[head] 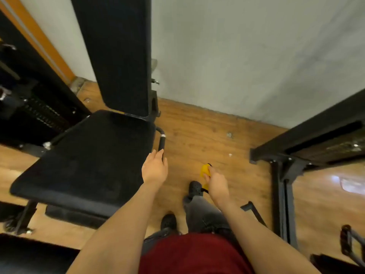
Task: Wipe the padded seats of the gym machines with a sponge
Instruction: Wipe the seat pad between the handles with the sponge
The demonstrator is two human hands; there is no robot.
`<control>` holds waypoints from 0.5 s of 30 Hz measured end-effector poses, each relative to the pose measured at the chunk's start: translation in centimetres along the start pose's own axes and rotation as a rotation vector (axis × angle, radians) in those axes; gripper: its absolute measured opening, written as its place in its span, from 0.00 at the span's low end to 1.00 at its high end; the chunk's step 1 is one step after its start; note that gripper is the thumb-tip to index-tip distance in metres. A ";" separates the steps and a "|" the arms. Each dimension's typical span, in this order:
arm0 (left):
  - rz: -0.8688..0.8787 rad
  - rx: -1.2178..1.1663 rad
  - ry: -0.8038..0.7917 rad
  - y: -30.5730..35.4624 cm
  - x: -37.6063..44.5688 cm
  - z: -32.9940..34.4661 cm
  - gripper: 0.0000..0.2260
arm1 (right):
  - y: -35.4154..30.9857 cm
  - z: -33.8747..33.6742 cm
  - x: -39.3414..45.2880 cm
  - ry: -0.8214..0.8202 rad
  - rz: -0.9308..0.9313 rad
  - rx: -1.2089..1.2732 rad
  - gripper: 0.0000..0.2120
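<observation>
Seat pad (87, 155) at left: black, cushioned, wide flat top, backrest (116, 52) upright behind; likely yields under pressure, takes firm wiping. Side handle (162, 142) beside pad's right edge. Left hand (154, 169) reaches to handle, fingers seemingly curling round lower end; grip partly hidden. Right hand (216, 183) clamped on yellow sponge (205, 171), held over wooden floor (207, 133), apart from pad. Sponge looks light, soft, squashable; best gripped across back, flat face down.
</observation>
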State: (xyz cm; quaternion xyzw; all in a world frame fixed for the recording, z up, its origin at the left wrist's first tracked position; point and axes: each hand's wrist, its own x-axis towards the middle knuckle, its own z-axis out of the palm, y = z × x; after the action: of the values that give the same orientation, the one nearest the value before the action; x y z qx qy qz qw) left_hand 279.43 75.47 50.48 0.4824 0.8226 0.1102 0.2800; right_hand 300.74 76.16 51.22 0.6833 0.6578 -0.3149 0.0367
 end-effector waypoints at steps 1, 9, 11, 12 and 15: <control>0.052 0.018 -0.035 1.4 -0.4 0.9 0.20 | 1.7 -0.2 -1.1 0.025 0.047 0.030 0.21; 0.406 0.214 -0.338 11.7 -4.6 10.6 0.20 | 15.8 -0.7 -9.3 0.225 0.463 0.440 0.15; 0.478 0.276 -0.389 14.2 -5.5 13.5 0.19 | 19.1 -1.2 -10.6 0.273 0.542 0.538 0.13; 0.518 0.309 -0.407 15.4 -6.0 14.9 0.19 | 20.7 -1.7 -11.1 0.272 0.575 0.557 0.14; 0.601 0.392 -0.469 18.5 -7.5 18.3 0.18 | 25.4 -3.1 -11.6 0.287 0.632 0.531 0.16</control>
State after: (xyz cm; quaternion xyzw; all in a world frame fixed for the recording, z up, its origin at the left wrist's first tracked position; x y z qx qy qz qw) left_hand 306.13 76.87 46.51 0.7569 0.5647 -0.0843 0.3179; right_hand 326.08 64.08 50.02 0.8735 0.3110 -0.3483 -0.1374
